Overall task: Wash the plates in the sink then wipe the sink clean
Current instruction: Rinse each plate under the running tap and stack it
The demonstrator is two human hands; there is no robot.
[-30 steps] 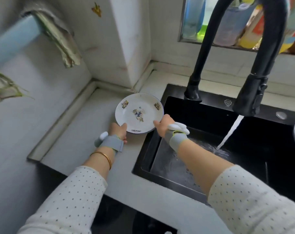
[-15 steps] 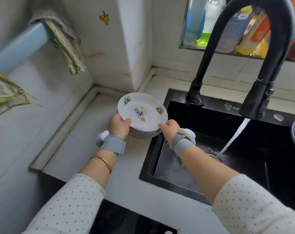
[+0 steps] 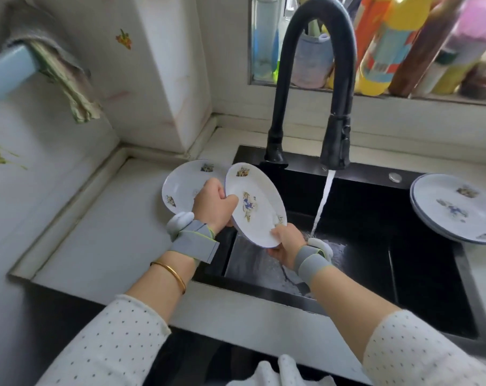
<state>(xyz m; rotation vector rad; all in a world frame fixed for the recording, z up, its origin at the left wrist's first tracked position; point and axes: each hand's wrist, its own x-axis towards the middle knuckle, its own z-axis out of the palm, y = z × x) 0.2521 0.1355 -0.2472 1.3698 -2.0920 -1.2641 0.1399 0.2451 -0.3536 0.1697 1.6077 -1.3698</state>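
1. Grey-green cloth, draped over a pale blue rail on the far-left wall.
2. White counter, left of the basin.
3. Left plate, white with small flower prints, at the counter's inner corner, just beside the sink edge. A hand covers its near side, so we cannot tell whether it rests there or is propped by fingers.
4. Left hand, with a grey wrist strap and a gold bangle. The thumb is hooked over the tilted plate's upper-left rim and the other fingers are hidden behind it. We read this as a grip.
5. Tilted plate, same pattern, held above the sink's left edge. It faces us, slopes down to the right and is not yet in the stream.
6. Right hand, thumb on the plate's face at the lower rim, fingers curled beneath, pinching it.
7. Black tap, with water falling in a steady stream into the black sink, just right of the tilted plate.
8. Stacked plates, on the sink's right rim, with bottles on the sill behind.
9. Handling note, our judgement: the step in hand is carrying the tilted plate under the stream.
   - We would keep both rim grips, since wet glaze slips.
   - We would hold the slope so runoff drains into the basin, not onto the counter.
   - We would pass well under the spout and clear of the sink edge.
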